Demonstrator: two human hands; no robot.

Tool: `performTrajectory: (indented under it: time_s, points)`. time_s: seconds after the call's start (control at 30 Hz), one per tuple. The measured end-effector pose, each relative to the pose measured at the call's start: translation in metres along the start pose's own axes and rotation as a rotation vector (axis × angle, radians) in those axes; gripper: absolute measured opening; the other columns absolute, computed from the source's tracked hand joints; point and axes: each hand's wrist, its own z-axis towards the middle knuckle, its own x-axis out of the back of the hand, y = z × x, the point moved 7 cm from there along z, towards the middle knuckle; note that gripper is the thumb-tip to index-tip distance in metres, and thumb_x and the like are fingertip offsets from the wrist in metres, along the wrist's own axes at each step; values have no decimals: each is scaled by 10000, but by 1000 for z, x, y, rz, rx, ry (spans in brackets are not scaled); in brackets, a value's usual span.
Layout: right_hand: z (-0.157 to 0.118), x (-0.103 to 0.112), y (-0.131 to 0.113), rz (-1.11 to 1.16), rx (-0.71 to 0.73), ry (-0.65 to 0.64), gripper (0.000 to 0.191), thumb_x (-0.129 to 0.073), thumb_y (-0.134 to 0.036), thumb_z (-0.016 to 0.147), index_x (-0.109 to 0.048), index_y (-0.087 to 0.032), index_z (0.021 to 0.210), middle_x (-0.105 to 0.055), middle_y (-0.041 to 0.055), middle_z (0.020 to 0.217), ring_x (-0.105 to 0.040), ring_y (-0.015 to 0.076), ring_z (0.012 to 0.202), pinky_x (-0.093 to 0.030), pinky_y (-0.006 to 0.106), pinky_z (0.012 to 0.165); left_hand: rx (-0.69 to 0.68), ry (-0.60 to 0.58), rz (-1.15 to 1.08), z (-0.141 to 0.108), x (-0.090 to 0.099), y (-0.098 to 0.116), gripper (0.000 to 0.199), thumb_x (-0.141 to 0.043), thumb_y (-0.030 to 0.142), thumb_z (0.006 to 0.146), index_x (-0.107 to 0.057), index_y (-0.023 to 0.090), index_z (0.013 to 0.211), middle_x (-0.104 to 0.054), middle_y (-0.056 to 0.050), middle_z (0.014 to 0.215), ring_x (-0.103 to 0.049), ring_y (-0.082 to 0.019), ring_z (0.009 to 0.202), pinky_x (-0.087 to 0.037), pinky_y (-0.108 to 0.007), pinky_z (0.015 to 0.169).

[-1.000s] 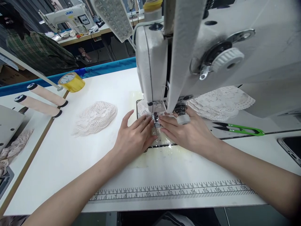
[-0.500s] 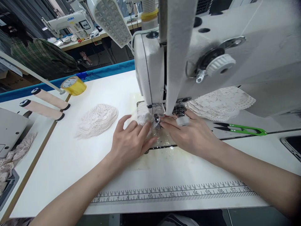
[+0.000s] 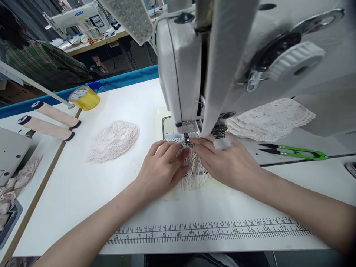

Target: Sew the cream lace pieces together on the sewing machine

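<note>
A piece of white lace point(image 3: 194, 178) lies under the needle area of the sewing machine point(image 3: 180, 66), its lower edge spreading toward the table front. My left hand point(image 3: 164, 163) is closed on the lace just left of the presser foot point(image 3: 187, 138), thumb and fingers bent together. On the other side, my right hand point(image 3: 228, 159) rests on the lace, its fingers pressed together close to the foot, partly behind the machine's spring and white knob. The fingertips of both hands are near each other.
Lace piles lie at left point(image 3: 115, 141) and under the machine arm point(image 3: 272, 118). Green-handled snips point(image 3: 294, 151) are at right. Yellow tape point(image 3: 85, 98) and two thread cones point(image 3: 46, 128) stand at left. A ruler strip point(image 3: 208, 231) runs along the front. A person in plaid sits behind.
The lace now extends toward the table front between my hands. My left hand has moved slightly right and its fingers have drawn in. The view has shifted closer to the machine.
</note>
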Motion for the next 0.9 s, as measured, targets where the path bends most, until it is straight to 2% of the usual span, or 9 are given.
performTrajectory:
  time_s: [0.13,0.23,0.37,0.63,0.83,0.9]
  points:
    - [1,-1,1,-56,11,-28,214,-510,-59,857,-696,-161,824,-717,82,849,-586,218,926,-400,372,874,-5,12,101,-1,2,8,317,-590,316,918,-644,150,1182,-683,-103,1200,-623,-239,1047,-445,-422,932]
    - [1,-4,3,-54,-7,-70,242,-486,-67,869,-706,-166,885,-709,82,818,-583,226,958,-411,383,884,2,5,144,0,2,11,338,-579,341,926,-633,161,1208,-692,-106,1192,-608,-247,1110,-412,-427,972]
    - [0,-9,3,-10,-22,-106,268,-474,-66,861,-704,-168,953,-721,86,875,-591,243,973,-412,417,917,18,11,171,0,1,12,330,-574,354,929,-636,171,1197,-695,-110,1185,-600,-249,1148,-385,-430,995]
    - [3,-1,2,-74,20,11,217,-514,-85,853,-708,-148,925,-724,72,807,-610,220,891,-395,377,911,15,38,214,1,2,14,319,-553,367,942,-649,163,1168,-713,-107,1143,-622,-242,1115,-386,-428,975]
    - [2,-4,4,-25,3,-12,209,-503,-66,850,-684,-170,866,-653,26,651,-606,228,942,-356,398,964,32,47,216,2,0,13,331,-546,380,943,-644,161,1170,-713,-111,1143,-623,-250,1115,-390,-440,973]
    - [1,-3,3,-17,21,-7,233,-480,-46,858,-678,-167,878,-654,28,674,-603,225,951,-355,401,967,47,42,209,2,-1,12,348,-542,385,943,-637,151,1182,-710,-120,1145,-622,-257,1123,-398,-446,970]
